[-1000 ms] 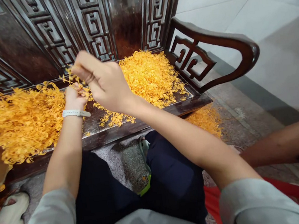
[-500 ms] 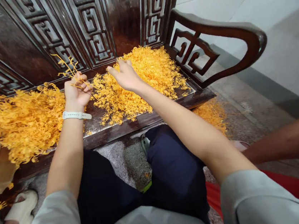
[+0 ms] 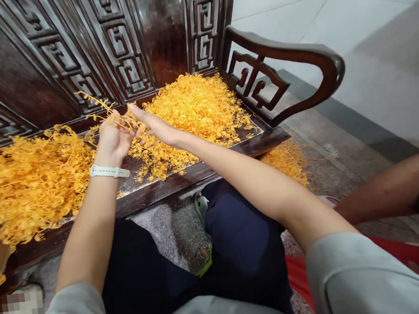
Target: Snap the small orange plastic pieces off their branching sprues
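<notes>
a: l hand [image 3: 113, 142]?
b: gripping stems [image 3: 94, 100], over bench [image 3: 153, 192] btwn l pile [image 3: 33, 177] & r pile [image 3: 200, 107].
a: r hand [image 3: 157, 127]?
b: just beside stems; can't tell if pinching any.

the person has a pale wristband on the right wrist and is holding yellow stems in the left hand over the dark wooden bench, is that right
Wrong wrist: the head view shows the pale wristband on the left one. The left hand does hold yellow stems over the dark wooden bench.
</notes>
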Action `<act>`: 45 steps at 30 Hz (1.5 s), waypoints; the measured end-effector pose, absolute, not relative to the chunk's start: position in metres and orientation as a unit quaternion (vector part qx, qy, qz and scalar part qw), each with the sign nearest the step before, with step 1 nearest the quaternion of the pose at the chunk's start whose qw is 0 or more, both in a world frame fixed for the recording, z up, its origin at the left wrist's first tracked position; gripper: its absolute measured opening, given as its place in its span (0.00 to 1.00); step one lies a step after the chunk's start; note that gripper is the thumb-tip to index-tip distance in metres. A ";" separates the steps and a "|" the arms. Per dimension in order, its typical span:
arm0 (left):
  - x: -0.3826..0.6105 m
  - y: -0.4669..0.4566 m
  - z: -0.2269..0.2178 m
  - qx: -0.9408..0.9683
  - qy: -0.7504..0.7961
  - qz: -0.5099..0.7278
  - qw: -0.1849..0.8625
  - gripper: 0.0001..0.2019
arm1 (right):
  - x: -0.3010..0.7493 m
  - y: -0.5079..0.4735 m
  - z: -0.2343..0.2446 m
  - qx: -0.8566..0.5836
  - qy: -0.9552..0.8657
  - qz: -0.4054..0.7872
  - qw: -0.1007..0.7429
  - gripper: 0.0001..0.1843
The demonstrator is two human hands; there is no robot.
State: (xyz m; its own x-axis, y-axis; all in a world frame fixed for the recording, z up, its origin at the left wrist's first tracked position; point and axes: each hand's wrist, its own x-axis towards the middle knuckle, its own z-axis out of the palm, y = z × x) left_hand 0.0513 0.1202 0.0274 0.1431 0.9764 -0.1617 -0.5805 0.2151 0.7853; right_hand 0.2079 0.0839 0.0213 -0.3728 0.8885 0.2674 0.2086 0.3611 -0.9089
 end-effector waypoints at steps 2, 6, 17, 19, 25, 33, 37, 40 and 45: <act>0.049 0.121 0.024 0.308 0.338 0.581 0.673 0.11 | 0.208 0.090 0.020 -0.363 -0.656 0.510 0.421 0.47; 0.041 0.128 0.016 0.324 0.326 0.603 0.652 0.11 | 0.213 0.096 0.025 -0.379 -0.573 0.584 0.433 0.48; 0.053 0.112 0.038 0.286 0.341 0.613 0.653 0.18 | 0.199 0.075 0.037 -0.406 -0.468 0.558 0.552 0.28; 0.053 0.110 0.042 0.273 0.321 0.610 0.671 0.18 | 0.199 0.080 0.036 -0.417 -0.453 0.561 0.553 0.26; 0.049 0.104 0.050 0.311 0.352 0.528 0.707 0.16 | 0.205 0.090 0.033 -0.425 -0.558 0.466 0.540 0.23; 0.047 0.097 0.053 0.507 0.434 0.433 0.606 0.21 | 0.223 0.097 0.032 -0.380 -0.746 0.308 0.452 0.23; 0.048 0.092 0.055 0.563 0.414 0.363 0.616 0.23 | 0.232 0.101 0.029 -0.356 -0.763 0.325 0.431 0.21; 0.047 0.090 0.056 0.606 0.438 0.316 0.584 0.22 | 0.234 0.104 0.027 -0.325 -0.748 0.375 0.441 0.23; 0.049 0.088 0.055 0.633 0.459 0.274 0.560 0.22 | 0.236 0.104 0.024 -0.322 -0.717 0.431 0.444 0.30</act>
